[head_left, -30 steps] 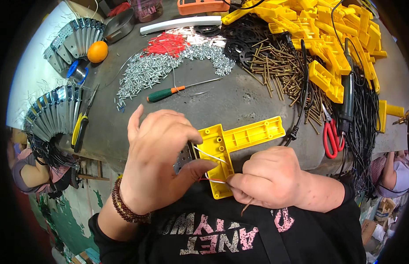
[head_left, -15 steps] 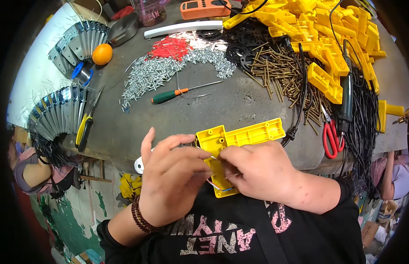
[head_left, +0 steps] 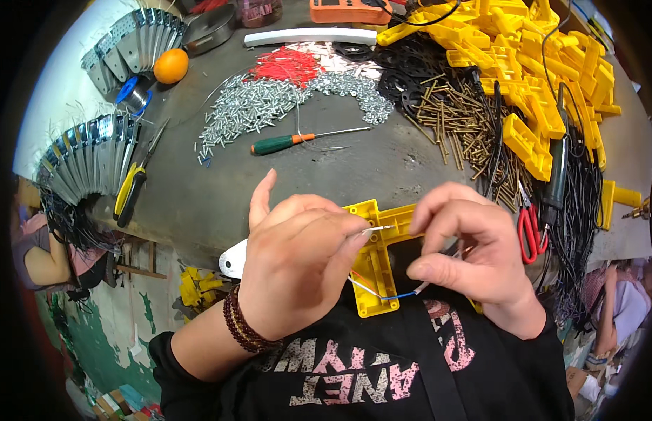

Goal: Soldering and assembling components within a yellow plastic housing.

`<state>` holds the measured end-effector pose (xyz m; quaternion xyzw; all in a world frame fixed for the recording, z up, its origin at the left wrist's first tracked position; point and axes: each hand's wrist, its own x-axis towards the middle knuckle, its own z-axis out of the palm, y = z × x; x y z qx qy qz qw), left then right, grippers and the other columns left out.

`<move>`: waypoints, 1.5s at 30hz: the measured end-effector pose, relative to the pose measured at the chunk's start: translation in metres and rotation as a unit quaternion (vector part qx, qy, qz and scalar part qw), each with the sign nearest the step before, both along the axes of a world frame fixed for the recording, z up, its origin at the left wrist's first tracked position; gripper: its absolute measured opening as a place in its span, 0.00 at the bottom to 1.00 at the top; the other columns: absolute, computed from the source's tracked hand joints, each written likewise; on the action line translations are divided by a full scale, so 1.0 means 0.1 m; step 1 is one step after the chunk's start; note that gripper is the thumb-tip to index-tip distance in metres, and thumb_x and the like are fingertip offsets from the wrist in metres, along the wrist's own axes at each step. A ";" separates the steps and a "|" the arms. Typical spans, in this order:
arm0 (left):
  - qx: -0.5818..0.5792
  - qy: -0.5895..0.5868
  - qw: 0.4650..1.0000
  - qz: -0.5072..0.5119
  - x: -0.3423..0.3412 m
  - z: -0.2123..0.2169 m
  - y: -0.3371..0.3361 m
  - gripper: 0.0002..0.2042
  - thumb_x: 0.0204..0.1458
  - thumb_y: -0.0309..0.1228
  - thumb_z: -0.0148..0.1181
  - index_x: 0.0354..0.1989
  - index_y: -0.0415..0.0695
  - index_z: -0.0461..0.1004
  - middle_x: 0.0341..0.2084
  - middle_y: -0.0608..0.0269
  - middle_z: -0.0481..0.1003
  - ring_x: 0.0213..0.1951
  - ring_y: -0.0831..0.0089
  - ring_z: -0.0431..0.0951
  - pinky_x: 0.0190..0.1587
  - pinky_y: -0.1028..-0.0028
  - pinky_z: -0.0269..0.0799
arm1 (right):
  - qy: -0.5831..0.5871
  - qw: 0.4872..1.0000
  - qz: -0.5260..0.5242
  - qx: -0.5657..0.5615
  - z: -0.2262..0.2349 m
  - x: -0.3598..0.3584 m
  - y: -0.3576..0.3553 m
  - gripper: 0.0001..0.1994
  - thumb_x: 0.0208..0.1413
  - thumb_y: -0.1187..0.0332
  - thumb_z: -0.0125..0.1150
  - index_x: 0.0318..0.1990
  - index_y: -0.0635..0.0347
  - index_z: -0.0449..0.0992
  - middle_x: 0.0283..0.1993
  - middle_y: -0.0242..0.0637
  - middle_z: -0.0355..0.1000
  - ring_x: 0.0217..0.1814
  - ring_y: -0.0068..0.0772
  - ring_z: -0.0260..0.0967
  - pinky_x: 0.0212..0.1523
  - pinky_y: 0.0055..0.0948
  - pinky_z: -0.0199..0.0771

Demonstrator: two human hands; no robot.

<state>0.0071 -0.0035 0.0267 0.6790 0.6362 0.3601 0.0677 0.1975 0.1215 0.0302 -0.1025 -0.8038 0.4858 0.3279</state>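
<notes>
My left hand (head_left: 298,252) pinches a thin white wire (head_left: 377,230) between thumb and forefinger, its silvery end pointing right. Just right of it, my right hand (head_left: 473,245) has its thumb and forefinger apart. Below both hands lies a yellow plastic housing (head_left: 371,281), hollow side up, at the table's near edge. A blue wire (head_left: 398,297) and a red and white one cross the housing and meet a pale cable sheath by my right thumb. Whether my other right fingers touch the cable is hidden. A white rounded piece (head_left: 232,261) shows behind my left hand.
Ahead lie a screwdriver (head_left: 284,144), silver screws (head_left: 245,109) and brass screws (head_left: 466,130). Yellow housings (head_left: 529,63) pile up far right, near a soldering iron (head_left: 556,172) and red-handled scissors (head_left: 529,235). Left are pliers (head_left: 133,193), a solder spool (head_left: 134,96) and metal plates (head_left: 91,161).
My right hand has drawn back rightward from the housing and its fingers have spread. My left hand has shifted slightly right, with the wire end now showing beyond its fingertips.
</notes>
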 end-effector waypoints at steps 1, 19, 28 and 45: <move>0.001 -0.003 1.000 0.003 0.00 -0.01 0.00 0.05 0.47 0.25 0.66 0.33 0.47 0.80 0.29 0.66 0.79 0.40 0.68 0.79 0.65 0.46 0.49 | -0.043 0.999 0.016 -0.029 0.03 0.07 0.02 0.10 0.48 0.69 0.73 0.28 0.62 0.76 0.23 0.32 0.73 0.24 0.25 0.71 0.26 0.22 0.67; 0.074 -0.018 0.997 -0.006 0.02 -0.05 0.06 0.09 0.48 0.25 0.67 0.39 0.44 0.78 0.29 0.63 0.81 0.30 0.68 0.81 0.60 0.52 0.63 | -0.274 0.955 0.073 0.082 0.11 0.15 -0.05 0.10 0.50 0.63 0.70 0.35 0.57 0.78 0.30 0.35 0.75 0.29 0.38 0.74 0.30 0.32 0.73; 0.127 0.020 0.991 -0.039 -0.03 -0.16 0.09 0.15 0.47 0.25 0.69 0.43 0.42 0.73 0.36 0.61 0.81 0.25 0.70 0.78 0.53 0.56 0.70 | -0.326 0.935 0.115 0.075 0.20 0.11 -0.07 0.07 0.53 0.63 0.66 0.33 0.55 0.78 0.33 0.33 0.75 0.36 0.39 0.75 0.35 0.36 0.74; 0.185 0.053 0.979 -0.065 0.02 -0.15 0.12 0.17 0.43 0.25 0.69 0.44 0.45 0.74 0.31 0.68 0.81 0.26 0.75 0.79 0.44 0.67 0.71 | -0.191 0.965 -0.043 -0.174 0.12 -0.03 -0.13 0.06 0.56 0.74 0.64 0.39 0.67 0.77 0.28 0.31 0.75 0.26 0.14 0.68 0.26 0.18 0.67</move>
